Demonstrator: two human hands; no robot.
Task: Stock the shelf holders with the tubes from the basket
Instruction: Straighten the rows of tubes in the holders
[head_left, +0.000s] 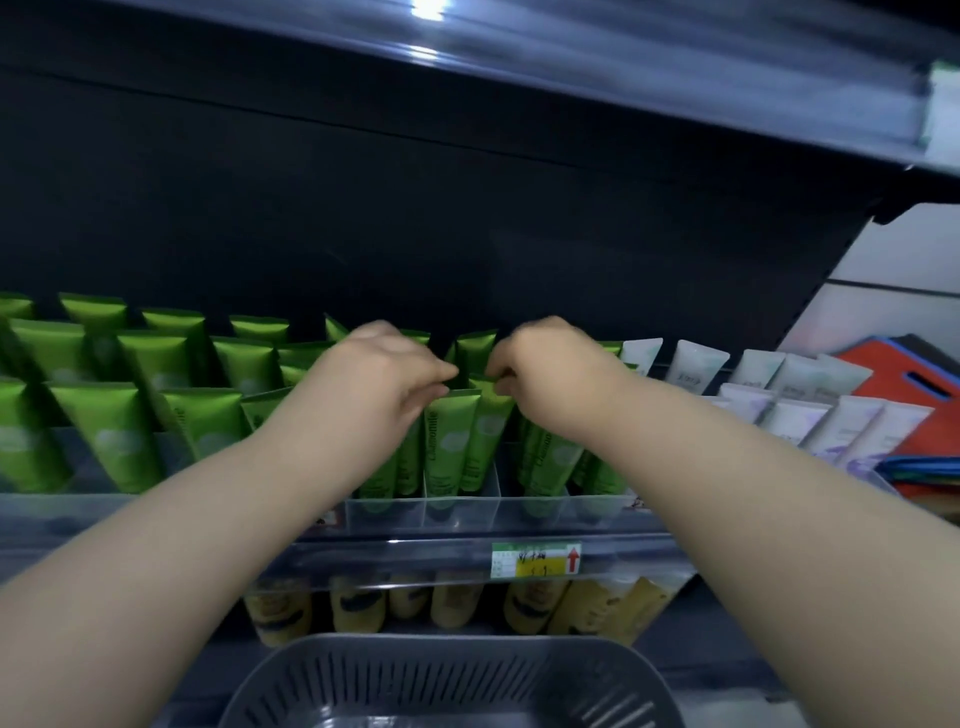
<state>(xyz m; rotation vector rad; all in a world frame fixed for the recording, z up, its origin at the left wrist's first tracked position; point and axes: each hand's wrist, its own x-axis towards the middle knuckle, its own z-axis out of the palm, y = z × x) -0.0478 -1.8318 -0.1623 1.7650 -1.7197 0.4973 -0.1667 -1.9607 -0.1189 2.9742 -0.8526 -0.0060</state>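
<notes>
Green plastic tubes (451, 436) stand in the clear shelf holder (462, 512), left hand (384, 366) and right hand (543, 364) each with grip pinched on a crimped top; uneven pushing might topple neighbours.

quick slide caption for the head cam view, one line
Left hand and right hand pinch the tops of green tubes standing in the clear shelf holder, above a grey basket.

shelf (415, 551): dark, clear front rail, price tag (535, 560) | clear holders (384, 512) along the front edge | green tubes (114, 431) standing in rows, left and centre | white tubes (789, 415) at right | yellow tubes (358, 603) on the level below
</notes>
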